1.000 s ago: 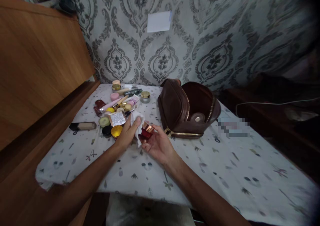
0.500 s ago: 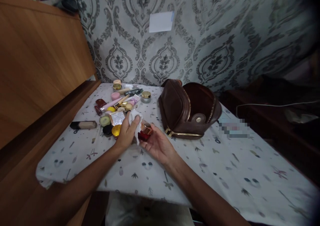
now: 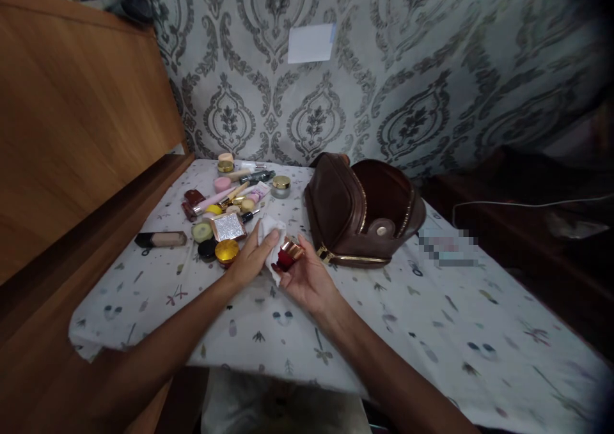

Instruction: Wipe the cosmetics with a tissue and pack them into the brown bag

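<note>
My left hand (image 3: 252,259) pinches a crumpled white cloth (image 3: 272,227) near the middle of the table. Right beside it, my right hand (image 3: 309,280) has its fingers around a small red container with a shiny gold-coloured part (image 3: 291,252). The cloth touches the left side of the container. Just left of my hands lie a glittery square compact (image 3: 228,227), a yellow round item (image 3: 227,251), a black round one (image 3: 207,248) and a green round one (image 3: 202,231). A brown leather bag (image 3: 336,207) stands unzipped to the right.
Several cosmetics, among them a gold-lidded jar (image 3: 281,186) and a pink tube (image 3: 259,192), are spread at the table's back left. A foundation bottle (image 3: 165,239) lies at the left edge. A wooden cabinet (image 3: 86,101) borders the left; a patterned wall rises behind.
Both hands have shifted slightly right with the cloth and red container. The container is tilted differently, and more of the compact and a dark-handled item beside it now shows.
</note>
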The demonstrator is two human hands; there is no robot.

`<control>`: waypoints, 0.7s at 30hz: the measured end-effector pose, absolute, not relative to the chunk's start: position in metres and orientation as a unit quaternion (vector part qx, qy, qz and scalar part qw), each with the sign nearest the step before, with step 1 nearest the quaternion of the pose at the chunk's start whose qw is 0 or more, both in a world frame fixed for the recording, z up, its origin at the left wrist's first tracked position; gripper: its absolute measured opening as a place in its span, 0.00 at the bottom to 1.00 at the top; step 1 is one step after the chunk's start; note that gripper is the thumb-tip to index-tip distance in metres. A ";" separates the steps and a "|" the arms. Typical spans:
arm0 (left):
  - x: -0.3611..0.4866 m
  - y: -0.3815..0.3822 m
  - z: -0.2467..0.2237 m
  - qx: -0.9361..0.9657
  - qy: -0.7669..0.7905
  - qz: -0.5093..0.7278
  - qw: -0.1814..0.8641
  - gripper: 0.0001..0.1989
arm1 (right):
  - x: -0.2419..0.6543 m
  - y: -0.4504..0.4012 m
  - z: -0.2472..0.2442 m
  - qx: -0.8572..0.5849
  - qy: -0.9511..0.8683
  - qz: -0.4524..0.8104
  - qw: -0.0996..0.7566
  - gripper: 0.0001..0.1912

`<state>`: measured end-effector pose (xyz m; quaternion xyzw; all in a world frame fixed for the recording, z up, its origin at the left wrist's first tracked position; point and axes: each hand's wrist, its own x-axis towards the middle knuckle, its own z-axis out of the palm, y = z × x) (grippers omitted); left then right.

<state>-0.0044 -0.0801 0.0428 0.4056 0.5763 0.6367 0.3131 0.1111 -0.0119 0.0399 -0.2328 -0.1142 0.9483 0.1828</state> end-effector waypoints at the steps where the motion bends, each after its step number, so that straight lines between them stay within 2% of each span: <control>1: -0.004 -0.080 0.043 0.406 0.576 0.641 0.303 0.29 | 0.111 -0.013 0.040 -0.231 -0.121 0.948 0.184 0.16; 4: -0.004 -0.080 0.044 0.407 0.576 0.655 0.270 0.28 | 0.111 -0.015 0.040 -0.210 -0.139 0.949 0.188 0.17; 7: -0.003 -0.080 0.048 0.396 0.574 0.669 0.258 0.25 | 0.113 -0.016 0.042 -0.189 -0.145 0.955 0.179 0.14; 10: -0.003 -0.080 0.052 0.351 0.568 0.692 0.274 0.25 | 0.115 -0.017 0.045 -0.203 -0.139 0.952 0.179 0.11; 14: -0.003 -0.077 0.053 0.296 0.544 0.714 0.327 0.30 | 0.116 -0.018 0.046 -0.223 -0.129 0.949 0.183 0.09; 17: -0.005 -0.077 0.047 0.319 0.532 0.693 0.368 0.30 | 0.115 -0.016 0.044 -0.227 -0.123 0.948 0.188 0.08; 21: -0.005 -0.080 0.043 0.386 0.554 0.642 0.363 0.26 | 0.114 -0.014 0.040 -0.233 -0.108 0.946 0.199 0.05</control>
